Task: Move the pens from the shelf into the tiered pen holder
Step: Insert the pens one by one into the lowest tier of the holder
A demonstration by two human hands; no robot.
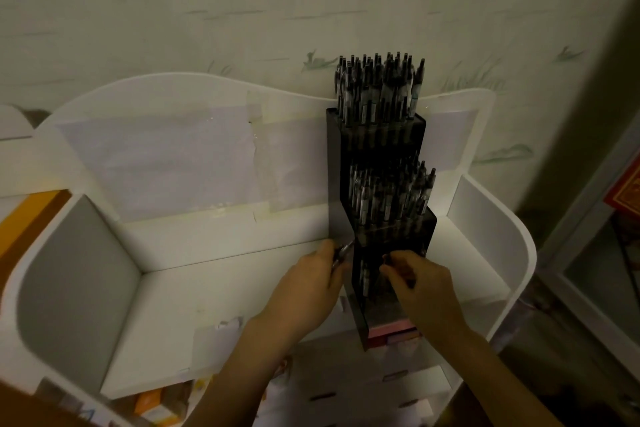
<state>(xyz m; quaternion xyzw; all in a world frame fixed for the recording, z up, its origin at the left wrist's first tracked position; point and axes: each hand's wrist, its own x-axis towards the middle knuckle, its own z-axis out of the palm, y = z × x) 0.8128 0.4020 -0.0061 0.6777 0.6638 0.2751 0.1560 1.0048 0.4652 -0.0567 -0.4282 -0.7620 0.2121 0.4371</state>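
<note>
we see a dark smoked-plastic tiered pen holder (381, 218) standing on the right part of a white shelf with curved side walls (225, 288), its back against the shelf's rear panel. the holder's top tier and middle tier are packed with upright black-capped pens (377, 90), while the lowest, front tier holds only a few. just left of the holder's lowest tier, the left hand (311, 284) has its fingers curled around a small bunch of dark pens (341, 253), their ends poking out towards the holder's side wall. at the front of that same tier, the right hand (420, 284) pinches a single dark pen (389, 258) between thumb and fingertips, over the tier's opening.
</note>
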